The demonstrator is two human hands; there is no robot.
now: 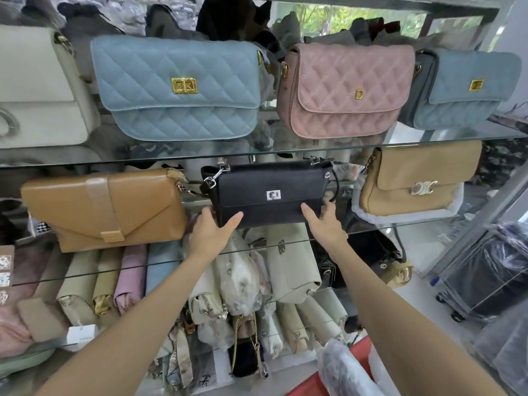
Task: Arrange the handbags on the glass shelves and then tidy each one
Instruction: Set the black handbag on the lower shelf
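A black handbag (pixel 268 192) with a silver turn-lock stands upright on the middle glass shelf (pixel 414 225), between a tan envelope bag (pixel 105 208) and a beige bag (pixel 417 178). My left hand (pixel 213 231) holds its lower left corner, thumb on the front face and fingers behind the side. My right hand (pixel 325 221) holds the lower right corner the same way, thumb laid on the front. The bag's black strap loops out at its right side.
The upper glass shelf (pixel 200 155) carries a cream bag (pixel 40 90), a blue quilted bag (pixel 180 87), a pink quilted bag (pixel 345 90) and a second blue bag (pixel 465 90). Several bags stand packed on the lower shelves. A wrapped black case (pixel 485 270) stands on the floor at right.
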